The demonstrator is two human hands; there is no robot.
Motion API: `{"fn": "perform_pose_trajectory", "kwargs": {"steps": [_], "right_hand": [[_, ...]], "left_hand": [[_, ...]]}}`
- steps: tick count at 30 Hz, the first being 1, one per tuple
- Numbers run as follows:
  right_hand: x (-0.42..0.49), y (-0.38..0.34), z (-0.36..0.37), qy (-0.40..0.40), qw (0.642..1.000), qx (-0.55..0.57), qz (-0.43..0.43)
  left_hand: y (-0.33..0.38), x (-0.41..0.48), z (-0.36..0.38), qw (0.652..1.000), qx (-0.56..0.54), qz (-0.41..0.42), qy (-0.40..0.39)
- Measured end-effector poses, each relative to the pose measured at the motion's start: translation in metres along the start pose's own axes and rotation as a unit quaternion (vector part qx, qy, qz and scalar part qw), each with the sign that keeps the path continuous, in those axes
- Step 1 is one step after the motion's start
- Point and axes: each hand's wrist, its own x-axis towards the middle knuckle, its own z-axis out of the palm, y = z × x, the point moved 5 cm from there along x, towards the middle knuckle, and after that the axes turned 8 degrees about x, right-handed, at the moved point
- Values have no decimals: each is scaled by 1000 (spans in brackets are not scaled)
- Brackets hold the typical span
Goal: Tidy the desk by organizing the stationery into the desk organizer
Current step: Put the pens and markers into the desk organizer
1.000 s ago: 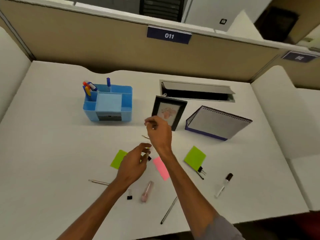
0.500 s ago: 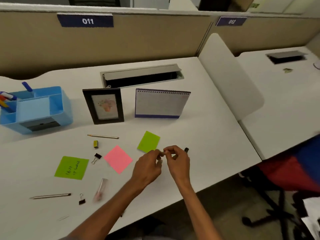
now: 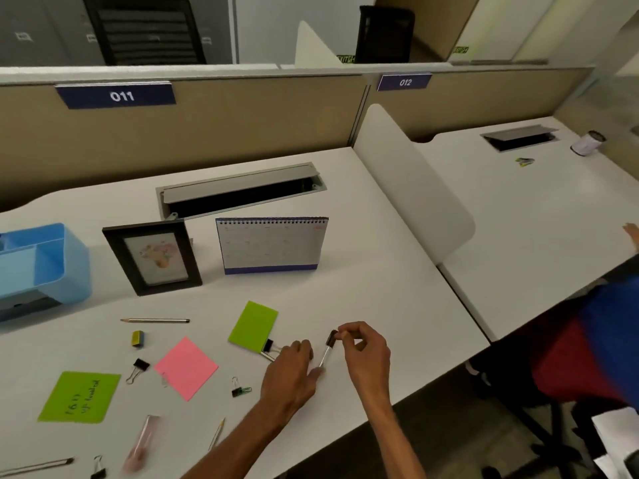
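Left hand (image 3: 288, 369) and right hand (image 3: 364, 350) parted, exposing the marker (image 3: 326, 352).

L hand (image 3: 289, 373) grips marker (image 3: 326, 352) barrel; R hand (image 3: 364, 350) pinches its black cap, nr green sticky note (image 3: 254, 326).

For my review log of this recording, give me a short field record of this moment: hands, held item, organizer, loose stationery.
left hand: holds the lower barrel of the marker
right hand: pinches the marker's black cap
marker pose: tilted, cap end up, between both hands
desk organizer: blue, at the desk's far left, partly out of frame
loose stationery: pencil, pink sticky note, binder clip
task state: marker not yet in organizer
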Motion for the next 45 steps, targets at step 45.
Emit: {"fn": "perform_pose_trajectory", "kwargs": {"steps": [45], "right_hand": [[-89,-284,403,-301,915,65,-260]], "left_hand": [[-324,-186,-164,878,-207,-282,328]]}}
